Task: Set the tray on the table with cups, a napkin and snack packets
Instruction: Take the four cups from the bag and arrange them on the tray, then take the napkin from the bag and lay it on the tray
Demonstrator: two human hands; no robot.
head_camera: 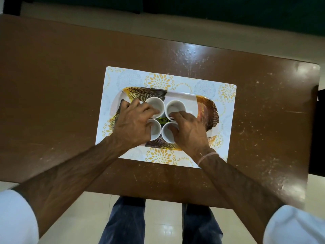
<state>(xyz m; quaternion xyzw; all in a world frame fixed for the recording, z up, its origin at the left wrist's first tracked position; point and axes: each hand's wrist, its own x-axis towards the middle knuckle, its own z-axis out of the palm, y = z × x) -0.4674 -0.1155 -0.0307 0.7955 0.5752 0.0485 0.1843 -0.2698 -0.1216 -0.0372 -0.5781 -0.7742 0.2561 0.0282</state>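
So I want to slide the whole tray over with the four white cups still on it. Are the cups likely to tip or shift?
Probably shift rather than tip: each white cup looks short and wide-mouthed, so fairly stable. They look empty, so likely light, and the tray looks glossy, so they could skate. Packed close, they may knock together; if ceramic, they could chip.

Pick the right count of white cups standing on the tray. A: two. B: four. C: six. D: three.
B: four cups stand in a two-by-two cluster on the tray: far left, far right, near left and near right, with the left hand and right hand over them.
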